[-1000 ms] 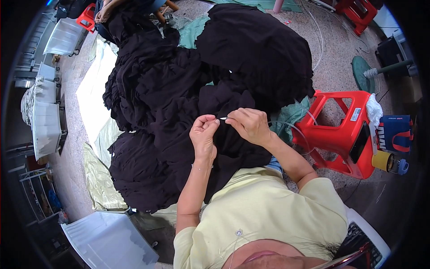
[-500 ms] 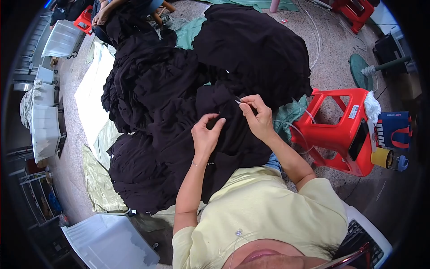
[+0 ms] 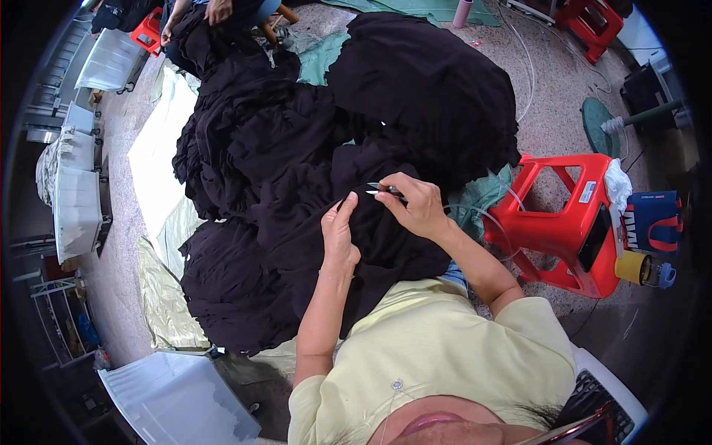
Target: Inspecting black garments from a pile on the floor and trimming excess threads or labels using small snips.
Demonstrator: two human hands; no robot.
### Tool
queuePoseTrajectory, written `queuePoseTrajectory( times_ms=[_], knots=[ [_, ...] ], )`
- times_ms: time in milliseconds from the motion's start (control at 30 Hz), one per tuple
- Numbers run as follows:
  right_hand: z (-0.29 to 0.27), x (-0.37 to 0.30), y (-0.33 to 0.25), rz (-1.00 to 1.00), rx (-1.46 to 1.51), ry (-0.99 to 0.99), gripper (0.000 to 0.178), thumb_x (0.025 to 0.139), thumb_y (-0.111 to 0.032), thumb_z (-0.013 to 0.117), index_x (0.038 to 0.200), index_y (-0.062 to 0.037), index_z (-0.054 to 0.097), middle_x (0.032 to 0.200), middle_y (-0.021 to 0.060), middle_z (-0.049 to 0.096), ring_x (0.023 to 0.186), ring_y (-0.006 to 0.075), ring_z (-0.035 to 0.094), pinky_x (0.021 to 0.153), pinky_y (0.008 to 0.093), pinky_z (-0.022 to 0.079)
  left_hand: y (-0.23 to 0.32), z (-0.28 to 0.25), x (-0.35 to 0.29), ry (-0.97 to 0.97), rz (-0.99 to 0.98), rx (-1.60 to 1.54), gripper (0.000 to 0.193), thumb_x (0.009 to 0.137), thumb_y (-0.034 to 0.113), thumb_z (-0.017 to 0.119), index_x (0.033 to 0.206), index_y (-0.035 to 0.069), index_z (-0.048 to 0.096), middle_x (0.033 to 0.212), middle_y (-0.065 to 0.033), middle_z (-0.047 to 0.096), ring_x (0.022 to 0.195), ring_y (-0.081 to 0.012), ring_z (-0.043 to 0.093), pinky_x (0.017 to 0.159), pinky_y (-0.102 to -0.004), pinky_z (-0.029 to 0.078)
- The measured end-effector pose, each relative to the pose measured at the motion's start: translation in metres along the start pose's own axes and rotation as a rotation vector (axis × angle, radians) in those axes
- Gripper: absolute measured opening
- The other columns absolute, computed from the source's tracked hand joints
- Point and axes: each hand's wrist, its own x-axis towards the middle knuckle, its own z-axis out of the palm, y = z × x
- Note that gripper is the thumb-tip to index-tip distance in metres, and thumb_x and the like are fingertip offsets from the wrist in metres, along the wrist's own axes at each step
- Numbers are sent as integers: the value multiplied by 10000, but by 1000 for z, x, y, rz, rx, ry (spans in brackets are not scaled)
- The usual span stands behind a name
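A large heap of black fabric (image 3: pixel 259 148) spreads in front of me and over my lap. My left hand (image 3: pixel 340 233) is closed on an edge of this fabric, thumb and fingers pinched together. My right hand (image 3: pixel 417 208) grips small thread snips (image 3: pixel 374 189), most of their body hidden by the fingers. Their two light tips stick out to the left, slightly apart, close to the left thumb. Whether a thread lies between the tips is too small to see.
To my right stands a red plastic stool (image 3: pixel 552 230) with a dark phone (image 3: pixel 593 241) on it. Beside it are a blue bag (image 3: pixel 651 211) and a yellow cup (image 3: pixel 629 267). Translucent bins (image 3: pixel 178 397) stand at the left. Another person's hand (image 3: pixel 219 10) shows at the top, beside the fabric.
My right hand has moved left and down, bringing the snips near my left hand. The left hand has turned, its thumb now pointing up. The other person's hands have shifted.
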Motion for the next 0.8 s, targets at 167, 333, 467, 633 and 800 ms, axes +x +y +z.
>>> queuePoseTrajectory(
  times_ms=[167, 333, 467, 633, 800],
  knots=[
    [7, 0, 5, -67, -55, -18, 162, 832, -157, 720, 899, -48, 621, 768, 65, 660, 605, 212, 651, 531, 294, 490, -2, -1, -3, -3, 77, 65, 192, 929, 157, 626, 1005, -13, 670, 935, -65, 704, 784, -132, 663, 751, -244, 527],
    [7, -5, 9, 302, 274, 215, 57, 928, -83, 610, 943, -29, 598, 697, -3, 573, 561, 58, 509, 518, 222, 414, -4, 1, 4, 126, 181, 135, 203, 932, 167, 634, 990, -22, 676, 922, -43, 682, 835, -98, 615, 786, -223, 481],
    [-8, -9, 46, 771, 570, 488, 236, 901, -240, 695, 949, -29, 601, 759, -38, 560, 637, 35, 480, 571, 202, 377, 5, -6, 10, 209, 717, 814, 204, 962, 158, 580, 979, -39, 630, 842, -35, 647, 766, -102, 544, 722, -245, 442],
    [-26, -46, 39, 1057, 504, 45, 385, 742, -342, 840, 905, -50, 650, 798, -50, 569, 699, 41, 482, 583, 219, 374, 7, 0, 15, 109, 666, 678, 179, 968, 142, 571, 972, -28, 627, 835, -3, 616, 774, -81, 521, 738, -222, 426],
    [-24, -49, 46, 1165, 731, 123, 452, 806, -372, 780, 1115, -76, 634, 810, -62, 567, 603, 20, 472, 460, 202, 340, 16, 8, 0, -157, 538, 353, 89, 960, 104, 587, 1008, 50, 638, 914, 57, 578, 843, -33, 484, 811, -175, 362]
  ],
)
